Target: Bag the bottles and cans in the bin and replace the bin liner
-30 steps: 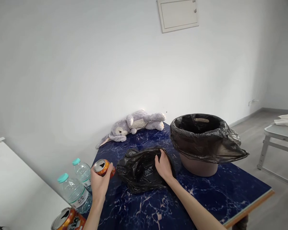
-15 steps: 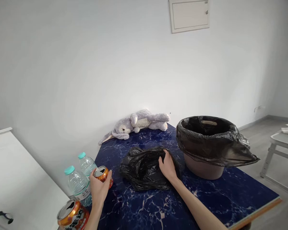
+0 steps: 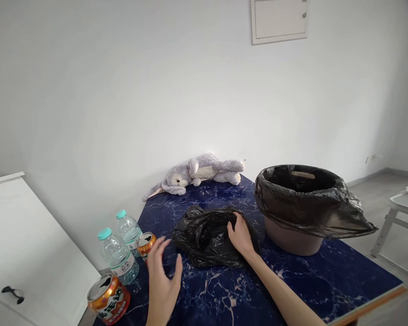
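My left hand (image 3: 163, 276) is open over the table, thumb and fingers apart, just right of an orange drink can (image 3: 145, 244) that it partly covers. Two clear plastic bottles with teal caps, a nearer bottle (image 3: 119, 258) and a farther bottle (image 3: 129, 228), stand left of that can. A second orange can (image 3: 109, 299) is at the near left corner. My right hand (image 3: 240, 235) grips the right rim of a black plastic bag (image 3: 204, 253), which lies crumpled with its mouth facing up.
A brownish bin (image 3: 292, 237) lined with a black bag stands at the right of the blue marbled table (image 3: 214, 294). A grey plush rabbit (image 3: 200, 172) lies against the wall. A white cabinet (image 3: 30, 244) is at left, a pale stool (image 3: 404, 203) at far right.
My left hand has let go of the smaller-looking far can and moved right, its fingers spreading. That can stays beside the bottles. My right hand keeps its place on the bag.
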Motion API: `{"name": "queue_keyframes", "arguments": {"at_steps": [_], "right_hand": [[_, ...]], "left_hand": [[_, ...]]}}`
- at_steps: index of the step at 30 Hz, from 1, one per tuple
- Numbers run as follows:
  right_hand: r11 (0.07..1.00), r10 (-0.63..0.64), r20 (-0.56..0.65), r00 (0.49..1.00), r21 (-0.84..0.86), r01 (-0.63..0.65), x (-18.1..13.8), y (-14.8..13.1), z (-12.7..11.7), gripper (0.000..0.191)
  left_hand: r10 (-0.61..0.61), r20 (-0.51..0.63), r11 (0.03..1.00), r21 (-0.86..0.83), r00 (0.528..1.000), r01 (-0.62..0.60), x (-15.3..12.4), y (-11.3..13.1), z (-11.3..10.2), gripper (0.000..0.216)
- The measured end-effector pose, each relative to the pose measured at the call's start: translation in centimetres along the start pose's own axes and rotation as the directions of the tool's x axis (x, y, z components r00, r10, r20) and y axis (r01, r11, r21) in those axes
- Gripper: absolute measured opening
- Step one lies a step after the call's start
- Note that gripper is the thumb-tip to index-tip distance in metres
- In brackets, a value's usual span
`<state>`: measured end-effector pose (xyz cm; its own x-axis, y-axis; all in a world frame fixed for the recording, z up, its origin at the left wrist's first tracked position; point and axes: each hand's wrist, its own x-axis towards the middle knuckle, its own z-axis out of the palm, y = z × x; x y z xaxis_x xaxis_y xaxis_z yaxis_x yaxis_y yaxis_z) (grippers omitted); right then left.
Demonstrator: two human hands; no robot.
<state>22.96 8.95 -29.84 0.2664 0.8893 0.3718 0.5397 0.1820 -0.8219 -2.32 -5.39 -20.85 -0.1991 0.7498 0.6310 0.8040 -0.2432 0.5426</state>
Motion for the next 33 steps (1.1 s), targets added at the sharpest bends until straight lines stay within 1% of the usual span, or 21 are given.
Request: {"name": "queue_keyframes", "arguments": {"at_steps": [1, 2, 3, 5, 6, 8, 10, 13, 22, 25, 27, 30, 33], "right_hand": [[1.000, -0.004, 0.004, 1.000, -0.005, 0.004, -0.1, -0.1, -0.1, 0.059], [1.000, -0.008, 0.008, 1.000, -0.009, 0.008, -0.1, -0.1, -0.1, 0.059], [1.000, -0.011, 0.011, 1.000, -0.014, 0.012, -0.2, -0.2, -0.2, 0.058], [1.000, -0.017, 0.017, 1.000, -0.022, 0.017, -0.3, -0.3, -0.3, 0.057], [0.999, -0.018, 0.021, 1.000, -0.026, 0.018, -0.3, -0.4, -0.3, 0.057], [0.999, -0.016, 0.033, 0.999, -0.033, 0.017, -0.3, -0.4, -0.4, 0.057], [0.999, -0.008, 0.047, 0.999, -0.037, 0.010, -0.4, -0.5, -0.4, 0.057], [0.999, 0.010, 0.065, 0.998, -0.045, -0.007, -0.6, -0.7, -0.4, 0.056], [0.999, 0.028, 0.127, 0.991, -0.048, -0.022, -1.7, -1.5, -0.5, 0.054], [0.999, 0.042, 0.152, 0.988, -0.028, -0.038, -2.4, -1.9, -0.7, 0.055], [0.999, 0.044, 0.162, 0.986, -0.006, -0.044, -3.0, -2.1, -1.2, 0.057], [0.998, 0.042, 0.186, 0.982, 0.033, -0.049, -4.4, -2.1, -2.5, 0.060], [0.997, 0.036, 0.214, 0.976, 0.064, -0.050, -6.6, -1.9, -4.6, 0.060]], "left_hand": [[-0.050, 0.102, 0.998, -0.040, 0.993, 0.055, -0.3, -0.2, 0.3, 0.051], [-0.109, 0.184, 0.990, -0.067, 0.977, 0.123, -0.4, -0.7, 0.6, 0.052], [-0.169, 0.233, 0.978, -0.081, 0.958, 0.192, -0.3, -1.4, 0.8, 0.057], [-0.263, 0.260, 0.952, -0.086, 0.929, 0.294, 0.2, -3.1, 1.1, 0.068], [-0.290, 0.259, 0.943, -0.084, 0.921, 0.321, 0.5, -3.9, 1.2, 0.071], [-0.308, 0.245, 0.938, -0.082, 0.919, 0.336, 1.0, -5.3, 1.0, 0.073], [-0.305, 0.225, 0.941, -0.078, 0.925, 0.330, 1.1, -6.2, 0.6, 0.072], [-0.303, 0.189, 0.945, -0.068, 0.934, 0.320, 1.0, -6.9, 0.0, 0.070], [-0.211, 0.094, 0.977, -0.021, 0.973, 0.214, 1.1, -7.3, -0.2, 0.057], [-0.177, 0.074, 0.984, -0.001, 0.981, 0.178, 1.0, -6.8, -0.4, 0.052], [-0.145, 0.087, 0.989, -0.003, 0.986, 0.146, 0.7, -6.2, -0.5, 0.047], [-0.085, 0.130, 0.996, -0.025, 0.988, 0.089, 0.1, -4.7, -0.4, 0.039], [-0.003, 0.204, 0.999, -0.040, 0.979, 0.011, -0.4, -2.9, 0.3, 0.034]]}}
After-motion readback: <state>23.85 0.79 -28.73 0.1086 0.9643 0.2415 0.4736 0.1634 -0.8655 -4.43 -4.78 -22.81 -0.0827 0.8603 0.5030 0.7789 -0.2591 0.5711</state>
